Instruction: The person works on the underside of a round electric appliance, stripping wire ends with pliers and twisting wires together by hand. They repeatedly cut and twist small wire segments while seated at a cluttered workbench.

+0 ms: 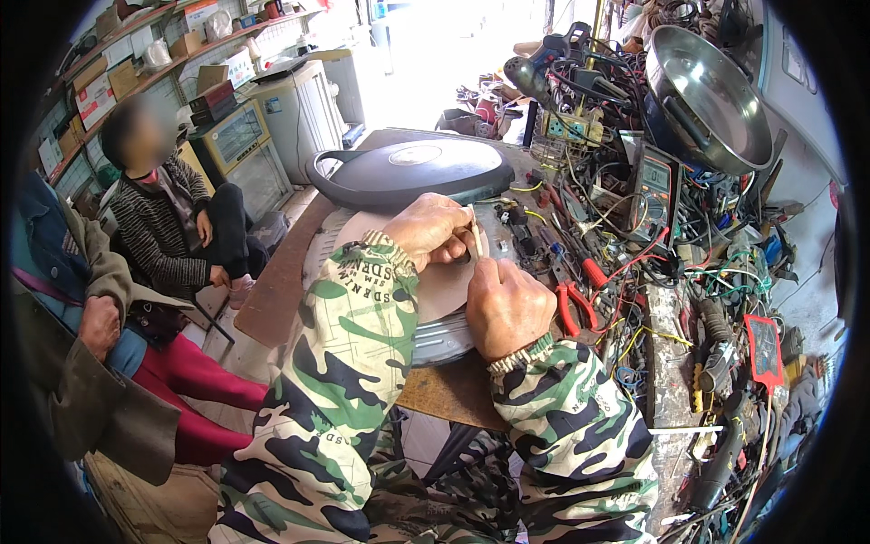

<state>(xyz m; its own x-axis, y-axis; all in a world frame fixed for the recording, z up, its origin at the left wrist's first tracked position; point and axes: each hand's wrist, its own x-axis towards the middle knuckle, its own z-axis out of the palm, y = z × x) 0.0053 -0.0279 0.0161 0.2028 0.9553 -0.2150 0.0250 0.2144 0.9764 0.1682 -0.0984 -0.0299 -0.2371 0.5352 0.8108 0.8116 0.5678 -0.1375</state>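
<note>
Between my two hands is a thin, pale stick-like piece, perhaps a sleeve or tube (478, 238). My left hand (426, 232) pinches near its upper end with curled fingers. Its lower end is held by my right hand (509, 306), fingers closed. Just beneath them lies a pale round disc (441, 295), partly covered by my hands and left sleeve. It rests on a silver ribbed metal part (439, 343). Behind my hands sits a black oval appliance shell (426, 165) with a loop handle at its left end.
The brown tabletop (453, 399) meets a cluttered bench at right, holding red-handled pliers (574, 308), a multimeter (652, 190), a large steel pan (711, 100) and tangled wires. Two people, one seated (163, 218) and one nearer (82, 299), are at left beside shelves and appliances.
</note>
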